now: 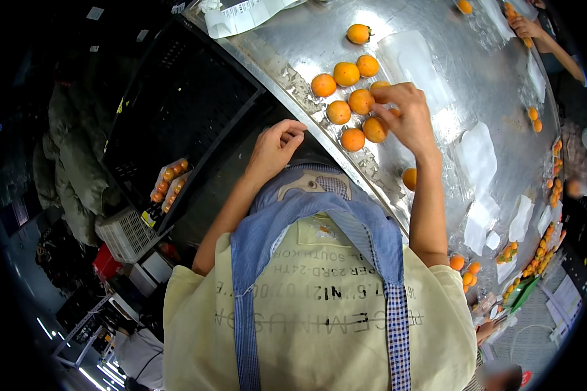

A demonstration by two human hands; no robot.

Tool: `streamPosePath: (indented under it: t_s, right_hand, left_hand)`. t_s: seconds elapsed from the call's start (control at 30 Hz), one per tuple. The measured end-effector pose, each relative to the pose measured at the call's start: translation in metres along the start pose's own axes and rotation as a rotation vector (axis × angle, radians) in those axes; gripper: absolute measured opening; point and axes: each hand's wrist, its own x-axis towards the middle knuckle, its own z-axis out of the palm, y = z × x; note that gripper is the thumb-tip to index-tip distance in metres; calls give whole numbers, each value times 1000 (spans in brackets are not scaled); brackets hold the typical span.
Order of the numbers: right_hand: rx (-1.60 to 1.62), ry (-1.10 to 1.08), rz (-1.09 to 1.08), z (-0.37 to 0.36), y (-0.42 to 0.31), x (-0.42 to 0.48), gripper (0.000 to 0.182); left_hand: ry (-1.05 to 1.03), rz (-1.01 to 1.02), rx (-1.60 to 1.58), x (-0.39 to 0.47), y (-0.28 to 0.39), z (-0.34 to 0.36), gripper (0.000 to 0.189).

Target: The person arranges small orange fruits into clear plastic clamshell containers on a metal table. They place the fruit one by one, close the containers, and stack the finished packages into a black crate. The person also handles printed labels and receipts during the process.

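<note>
Orange persimmons sit in rows in a clear plastic tray near the metal table's edge. My right hand reaches over the tray's right side, thumb and fingertips at the middle persimmon. It partly covers the persimmons of the right row, and whether it grips one is unclear. Loosely curled and holding nothing, my left hand hovers just off the edge. One persimmon with its green calyx showing lies beyond the tray; another is partly behind my right forearm.
White sheets and clear packaging lie on the metal table, with a label strip at its far corner. Left, a black crate holds packed fruit. Another person's hand works at the upper right.
</note>
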Motion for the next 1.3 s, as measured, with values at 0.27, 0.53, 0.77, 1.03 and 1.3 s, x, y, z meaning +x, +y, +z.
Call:
streamPosePath:
  t_s: [0.27,0.53,0.77,1.03,1.3]
  right_hand:
    - [-47,152,176,-31,33,-8,27]
    - [-142,269,676,-35,89,-43,31]
    - [205,111,1104,-36,113,-48,54]
    - [830,695,744,-36,98,-50,63]
    - [620,539,358,-28,38,-74,72]
  left_hand:
    - [3,-2,-35,0,-6,3,19]
    - [122,96,-97,17,1,6,25]
    - [126,-27,-133,77,13,9,35]
    - [72,-257,-475,88,17,19,31]
    - [35,-331,-589,65,24,31,26]
